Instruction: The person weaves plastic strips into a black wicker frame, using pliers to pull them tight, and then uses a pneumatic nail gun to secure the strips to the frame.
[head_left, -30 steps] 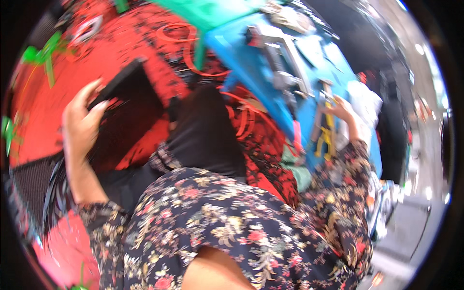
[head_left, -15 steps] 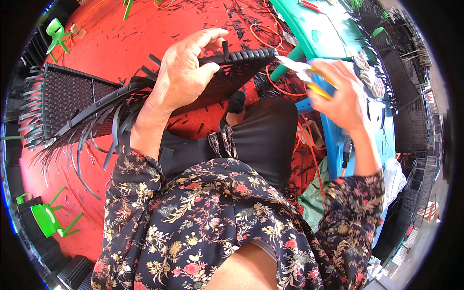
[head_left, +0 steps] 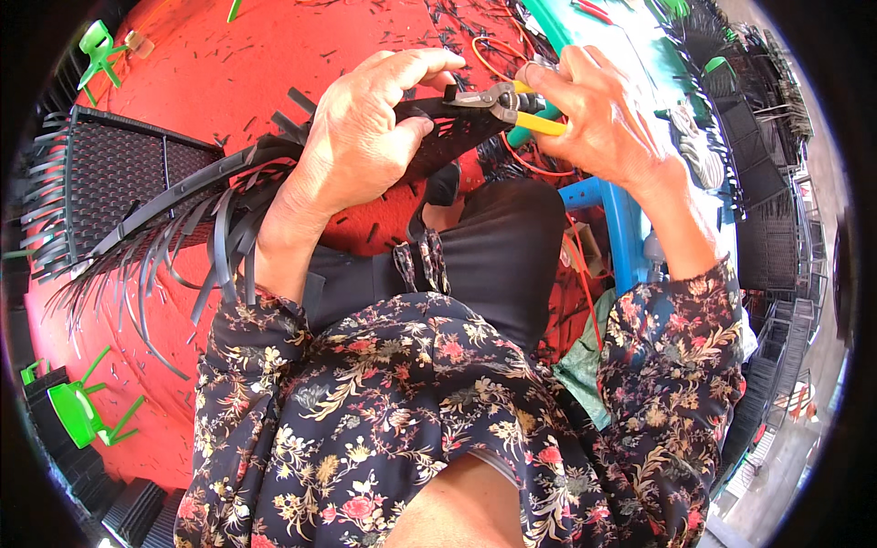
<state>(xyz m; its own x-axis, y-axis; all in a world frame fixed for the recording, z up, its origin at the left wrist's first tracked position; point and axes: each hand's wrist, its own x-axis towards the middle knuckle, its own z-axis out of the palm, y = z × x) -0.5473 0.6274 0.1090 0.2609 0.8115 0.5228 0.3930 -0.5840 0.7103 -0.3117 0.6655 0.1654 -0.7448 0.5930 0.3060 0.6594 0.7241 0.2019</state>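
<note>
Yellow-handled pruning shears are gripped in my right hand. Their blades reach a short black strip end that stands up from the rim of a black woven panel. Holding that rim is my left hand, its thumb on the near side and the fingers bent over the far side. The fingertips are close to the blades. Long loose black strips hang in a bundle below my left wrist. Part of the panel is hidden behind both hands.
A second black woven panel with fringed strip ends is at the left. Green chairs stand on the red floor covering, scattered with strip scraps. At right are a blue stool, a pale green table and an orange hose.
My right hand has brought the pruning shears leftward along the panel's rim to the upright strip end beside my left fingers. My left hand has shifted slightly right.
</note>
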